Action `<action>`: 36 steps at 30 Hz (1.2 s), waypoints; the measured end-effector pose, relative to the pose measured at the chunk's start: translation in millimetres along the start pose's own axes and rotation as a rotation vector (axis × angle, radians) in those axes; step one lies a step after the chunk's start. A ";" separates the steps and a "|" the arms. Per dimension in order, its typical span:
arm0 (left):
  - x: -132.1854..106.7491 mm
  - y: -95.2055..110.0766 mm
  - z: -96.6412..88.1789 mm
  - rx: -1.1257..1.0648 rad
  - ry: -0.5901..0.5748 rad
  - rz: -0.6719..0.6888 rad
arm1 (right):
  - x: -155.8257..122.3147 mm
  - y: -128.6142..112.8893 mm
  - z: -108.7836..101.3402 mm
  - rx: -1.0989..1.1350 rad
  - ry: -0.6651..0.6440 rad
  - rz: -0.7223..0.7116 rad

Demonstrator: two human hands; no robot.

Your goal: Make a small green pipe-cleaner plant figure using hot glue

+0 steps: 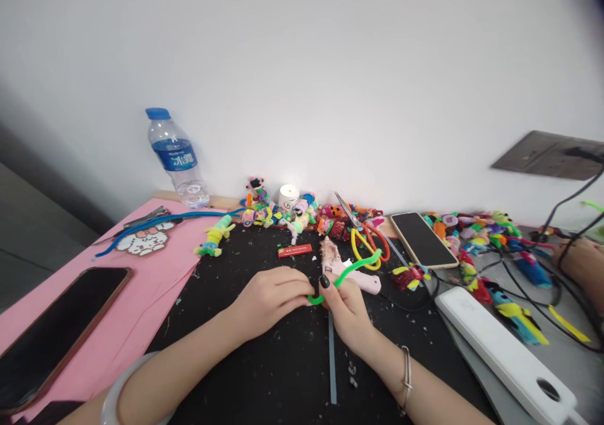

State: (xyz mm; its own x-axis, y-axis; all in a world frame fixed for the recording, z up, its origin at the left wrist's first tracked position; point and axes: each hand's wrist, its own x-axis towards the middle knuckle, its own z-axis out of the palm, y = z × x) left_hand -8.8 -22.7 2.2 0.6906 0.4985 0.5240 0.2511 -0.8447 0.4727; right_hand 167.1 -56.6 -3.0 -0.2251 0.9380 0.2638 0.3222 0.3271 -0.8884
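Both hands meet over the black mat [283, 362] and pinch one bright green pipe cleaner [352, 270]. My left hand [271, 300] grips its curled near end. My right hand [346, 308], with dark nails, holds the same bend from the other side; the free end curves up to the right. Just behind the hands lies a pink glue gun [346, 272]. A bangle sits on the left wrist and thin bracelets on the right.
Nearby are a water bottle [175, 157], a lit candle [289, 195], scissors [365, 236], a red lighter [295, 250], heaps of coloured pipe-cleaner figures [476, 236], two phones [422, 239] [56, 330], a white power strip [509, 352] and cables. Another person's hand [582, 261] rests at far right.
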 end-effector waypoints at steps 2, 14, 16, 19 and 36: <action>-0.1 -3.1 -0.7 0.016 0.014 -0.020 | 1.0 0.6 -0.8 0.002 0.010 -0.004; -0.9 -4.0 -2.3 0.003 -0.002 0.064 | 3.4 0.1 -2.7 -0.025 0.014 -0.027; -0.9 -4.1 -2.3 -0.002 0.013 0.075 | 3.7 0.3 -3.2 -0.047 0.008 -0.034; -0.9 -4.0 -2.1 0.015 -0.021 0.122 | 4.2 0.7 -3.3 -0.081 -0.011 -0.045; 8.1 1.0 4.3 -0.761 0.145 -0.640 | 7.5 5.5 -4.4 0.033 0.120 0.032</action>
State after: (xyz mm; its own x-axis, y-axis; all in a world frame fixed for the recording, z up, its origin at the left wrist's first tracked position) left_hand 0.0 -20.3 3.9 0.4754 0.8770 0.0702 0.0103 -0.0854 0.9963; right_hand 171.2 -47.2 -4.3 -0.1028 0.9556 0.2761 0.2970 0.2944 -0.9084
